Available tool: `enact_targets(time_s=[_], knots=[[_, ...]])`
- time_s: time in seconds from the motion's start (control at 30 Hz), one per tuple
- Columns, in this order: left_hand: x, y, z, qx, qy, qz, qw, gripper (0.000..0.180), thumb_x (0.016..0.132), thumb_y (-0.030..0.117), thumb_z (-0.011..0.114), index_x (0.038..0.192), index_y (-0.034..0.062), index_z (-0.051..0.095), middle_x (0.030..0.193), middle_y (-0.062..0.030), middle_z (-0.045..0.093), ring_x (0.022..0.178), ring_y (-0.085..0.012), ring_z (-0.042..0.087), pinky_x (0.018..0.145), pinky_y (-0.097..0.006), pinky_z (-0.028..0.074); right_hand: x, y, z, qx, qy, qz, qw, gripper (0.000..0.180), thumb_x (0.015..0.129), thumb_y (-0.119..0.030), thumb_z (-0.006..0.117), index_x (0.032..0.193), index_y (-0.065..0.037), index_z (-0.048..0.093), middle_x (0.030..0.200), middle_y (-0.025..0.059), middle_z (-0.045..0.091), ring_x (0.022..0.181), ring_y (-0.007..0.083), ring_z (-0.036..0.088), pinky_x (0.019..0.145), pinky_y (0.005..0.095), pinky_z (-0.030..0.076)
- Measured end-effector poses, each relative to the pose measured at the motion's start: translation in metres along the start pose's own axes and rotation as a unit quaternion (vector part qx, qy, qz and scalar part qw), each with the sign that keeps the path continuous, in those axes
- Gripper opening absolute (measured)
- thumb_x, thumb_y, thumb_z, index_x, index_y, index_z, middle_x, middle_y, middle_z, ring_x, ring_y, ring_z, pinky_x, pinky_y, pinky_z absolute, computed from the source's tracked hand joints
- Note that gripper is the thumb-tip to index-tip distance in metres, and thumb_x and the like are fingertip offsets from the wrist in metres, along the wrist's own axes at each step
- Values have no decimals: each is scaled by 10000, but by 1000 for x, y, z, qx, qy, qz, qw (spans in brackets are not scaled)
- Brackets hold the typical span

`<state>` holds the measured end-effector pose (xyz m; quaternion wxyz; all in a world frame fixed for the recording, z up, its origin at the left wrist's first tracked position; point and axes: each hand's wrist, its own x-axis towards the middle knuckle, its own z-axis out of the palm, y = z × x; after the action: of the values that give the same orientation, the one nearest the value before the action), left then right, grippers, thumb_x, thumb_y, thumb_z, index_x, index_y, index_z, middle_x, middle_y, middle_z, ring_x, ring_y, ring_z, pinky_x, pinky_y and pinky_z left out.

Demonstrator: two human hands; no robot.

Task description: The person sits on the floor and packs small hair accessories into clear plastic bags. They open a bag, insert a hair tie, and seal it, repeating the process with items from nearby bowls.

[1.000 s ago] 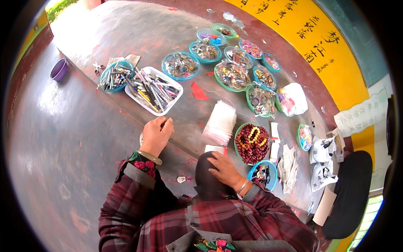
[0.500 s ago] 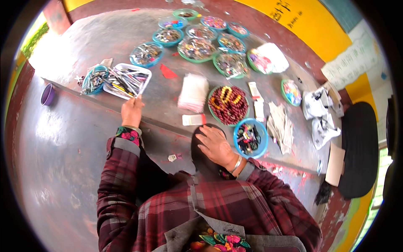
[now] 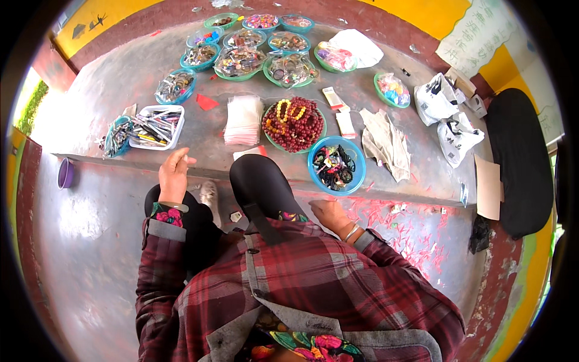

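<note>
My left hand is raised before the ledge, its fingers loosely bent and apart, nothing in them. Closest to it is a white plastic tray heaped with pens. A blue basket with small metal-looking pieces touches the tray's left side. My right hand hangs low beside my right knee, back upward; its fingers are mostly hidden underneath. Just beyond it stands a blue bowl of black and coloured bands. Behind that, a green basket holds dark red bead strings and some yellow beads.
Stacked pale bags lie beside the beads. Several bagged baskets fill the ledge's back. A beige cloth and white plastic bags lie rightward. A purple bowl stands at far left; red scraps litter the floor.
My left hand has drawn back from the pen tray's front edge. My right hand has left my knee and dropped to its right side. The view has shifted to the right.
</note>
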<state>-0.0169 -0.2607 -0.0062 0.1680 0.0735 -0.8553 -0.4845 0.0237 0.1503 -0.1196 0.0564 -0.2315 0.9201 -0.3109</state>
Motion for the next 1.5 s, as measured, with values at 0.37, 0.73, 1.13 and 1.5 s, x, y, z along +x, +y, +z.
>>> enact_targets(time_s=[0.37,0.73,1.13,1.5], knots=[[-15,12,-13,-38,-77,-16,996,280,902,205,539,800,-44,618,680,-103,651,651,-125,608,641,-251,455,-3,25,3,-102,-188,20,977,217,819,-215,507,890,-83,664,827,177,638,791,340,617,710,414,485],[-21,2,-5,-106,-100,43,988,174,896,102,519,934,-42,609,752,-79,657,729,-103,596,685,-238,455,94,-50,-58,-139,136,-100,976,131,807,-106,507,683,-76,538,647,142,547,579,337,564,485,399,445],[-20,8,-16,-110,-77,14,991,234,912,137,499,855,-63,606,741,-87,653,722,-121,601,707,-250,461,265,-102,0,41,54,-152,986,146,784,-157,560,807,-20,605,703,143,588,650,301,580,583,380,459],[-18,4,-24,-129,-30,-37,990,223,902,100,496,764,-36,606,745,-62,637,728,-122,588,706,-251,456,286,-8,159,-234,-100,151,955,206,792,-175,545,941,-76,648,897,109,626,853,284,612,712,421,496]])
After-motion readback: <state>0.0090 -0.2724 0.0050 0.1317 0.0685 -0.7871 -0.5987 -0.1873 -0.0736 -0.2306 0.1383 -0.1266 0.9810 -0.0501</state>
